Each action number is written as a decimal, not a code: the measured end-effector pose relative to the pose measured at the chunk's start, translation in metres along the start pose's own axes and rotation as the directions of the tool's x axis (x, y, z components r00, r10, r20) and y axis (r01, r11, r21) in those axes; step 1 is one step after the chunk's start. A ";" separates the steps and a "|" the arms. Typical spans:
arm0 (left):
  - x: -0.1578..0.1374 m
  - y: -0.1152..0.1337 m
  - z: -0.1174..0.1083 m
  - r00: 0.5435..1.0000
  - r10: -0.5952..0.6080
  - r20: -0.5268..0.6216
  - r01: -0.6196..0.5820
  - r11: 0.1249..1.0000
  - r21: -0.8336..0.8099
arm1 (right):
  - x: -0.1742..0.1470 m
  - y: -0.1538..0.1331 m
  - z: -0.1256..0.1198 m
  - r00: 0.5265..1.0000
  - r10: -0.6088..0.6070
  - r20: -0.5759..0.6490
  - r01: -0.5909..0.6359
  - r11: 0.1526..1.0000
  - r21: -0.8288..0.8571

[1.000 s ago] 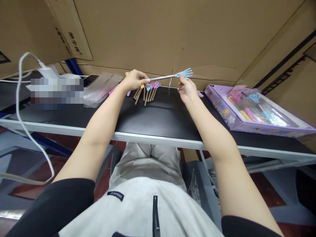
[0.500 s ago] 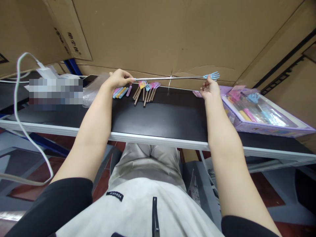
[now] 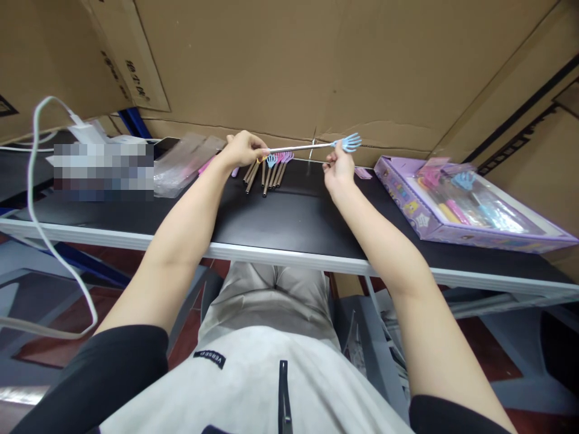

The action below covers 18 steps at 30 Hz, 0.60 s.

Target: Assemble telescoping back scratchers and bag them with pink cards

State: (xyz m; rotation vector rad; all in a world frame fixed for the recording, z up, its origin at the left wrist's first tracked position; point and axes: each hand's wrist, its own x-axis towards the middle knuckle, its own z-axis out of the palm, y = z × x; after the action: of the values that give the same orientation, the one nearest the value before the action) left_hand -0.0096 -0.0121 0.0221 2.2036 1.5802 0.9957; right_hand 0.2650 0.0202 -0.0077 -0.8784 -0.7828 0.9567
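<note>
A telescopic back scratcher [image 3: 301, 147] with a thin metal rod and a light blue claw head is stretched level between my hands above the shelf. My left hand [image 3: 246, 149] pinches its handle end, and that end is mostly hidden in the fingers. At the claw end, my right hand [image 3: 340, 167] grips it just below the blue head. Beneath the rod lie several retracted scratchers [image 3: 274, 172] with brown metal stems and pink, yellow, blue and purple claws. Behind my left wrist, a pink handle [image 3: 205, 166] shows in part.
At the right, a purple display box [image 3: 425, 223] holds wrapped scratchers. Clear plastic bags [image 3: 181, 166] lie at the left, near a white charger with its cable [image 3: 31, 181]. A small pink piece [image 3: 362, 173] rests behind my right hand. Cardboard [image 3: 271, 66] walls the back.
My hands have come closer together, the right moving left and the left moving right. The visible rod between them is shorter. My left forearm now covers most of the coloured handles.
</note>
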 end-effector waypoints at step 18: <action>-0.010 0.044 0.028 0.994 0.030 0.109 -0.034 0.999 0.032 | -0.047 -0.002 0.017 0.989 0.067 0.131 -0.048 0.988 -0.145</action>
State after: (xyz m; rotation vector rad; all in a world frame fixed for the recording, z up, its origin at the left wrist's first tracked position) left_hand 0.0396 -0.0330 0.0225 2.2714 1.5298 0.8482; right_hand 0.2330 -0.0185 -0.0068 -0.9713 -0.9548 1.0292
